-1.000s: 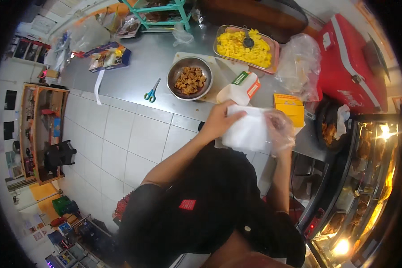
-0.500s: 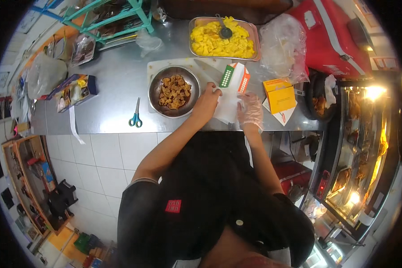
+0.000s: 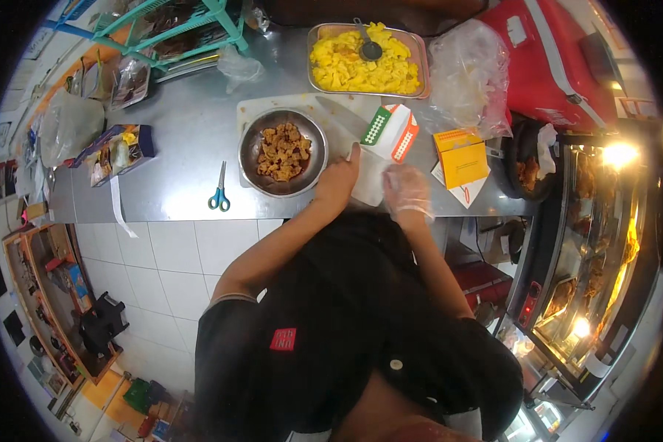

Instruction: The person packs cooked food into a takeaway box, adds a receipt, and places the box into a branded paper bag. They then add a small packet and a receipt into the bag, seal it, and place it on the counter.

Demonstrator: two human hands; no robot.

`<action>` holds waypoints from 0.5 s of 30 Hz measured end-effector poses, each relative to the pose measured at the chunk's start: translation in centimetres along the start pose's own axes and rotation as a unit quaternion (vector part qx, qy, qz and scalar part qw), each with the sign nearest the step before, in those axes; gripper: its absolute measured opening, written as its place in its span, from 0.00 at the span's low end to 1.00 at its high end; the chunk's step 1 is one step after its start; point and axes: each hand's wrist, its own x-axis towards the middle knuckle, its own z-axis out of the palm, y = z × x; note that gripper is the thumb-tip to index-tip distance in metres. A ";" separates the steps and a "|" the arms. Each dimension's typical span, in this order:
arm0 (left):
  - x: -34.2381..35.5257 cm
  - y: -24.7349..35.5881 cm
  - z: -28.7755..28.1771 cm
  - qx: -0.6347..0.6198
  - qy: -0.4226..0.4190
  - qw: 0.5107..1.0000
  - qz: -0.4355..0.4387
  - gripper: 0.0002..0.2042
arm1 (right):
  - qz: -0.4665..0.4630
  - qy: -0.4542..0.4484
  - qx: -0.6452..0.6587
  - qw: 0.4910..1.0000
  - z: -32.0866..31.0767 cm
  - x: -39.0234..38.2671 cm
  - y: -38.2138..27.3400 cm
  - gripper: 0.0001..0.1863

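My left hand (image 3: 337, 179) has its fingers curled on a white sheet (image 3: 368, 190) just right of the steel bowl of brown fried pieces (image 3: 280, 151), its index finger pointing up. My right hand (image 3: 407, 191), in a clear plastic glove, grips the sheet's right side. Beyond the sheet a white, green and orange carton (image 3: 390, 134) sits on the white cutting board (image 3: 256, 104), beside a knife blade (image 3: 337, 110). Yellow flattened cartons (image 3: 460, 158) are to the right. Teal-handled scissors (image 3: 218, 197) lie left of the bowl.
A tray of yellow food with a black scoop (image 3: 339, 59), a plastic bag (image 3: 468, 74) and a red insulated box (image 3: 545, 59) line the back. A dark pan (image 3: 527, 166) and lit display case (image 3: 574, 258) stand right. A teal rack (image 3: 169, 33) and small box (image 3: 121, 155) are left.
The view has levelled since a second ago, and the white sheet has come down lower beside the bowl. My right hand's fingers have curled in further over the last half second.
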 end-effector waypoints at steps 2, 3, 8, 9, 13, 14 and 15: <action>0.0 0.0 0.4 0.007 0.042 0.999 0.008 0.25 | 0.119 -0.011 0.094 0.988 -2.3 -0.6 0.5 0.16; 0.1 0.1 0.6 0.012 0.063 0.998 0.017 0.25 | 0.168 -0.043 0.151 0.973 -2.7 -0.8 1.1 0.17; 0.2 0.5 -0.7 -0.048 0.098 0.994 0.028 0.20 | 0.184 0.006 0.245 0.952 3.0 -0.7 3.6 0.18; 0.3 0.4 -2.0 -0.061 0.068 0.996 0.006 0.17 | 0.194 0.000 0.224 0.955 2.4 -0.5 3.2 0.17; 0.9 -0.5 -4.1 -0.163 0.151 0.975 0.021 0.10 | 0.213 0.010 0.179 0.960 -1.3 0.2 1.4 0.15; 0.8 -0.6 -4.2 -0.196 0.242 0.948 0.061 0.09 | 0.212 0.020 0.179 0.961 -1.7 0.5 1.1 0.14; 0.9 -0.6 -4.4 -0.228 0.332 0.910 0.100 0.08 | 0.210 0.027 0.184 0.960 -2.1 0.9 0.9 0.14</action>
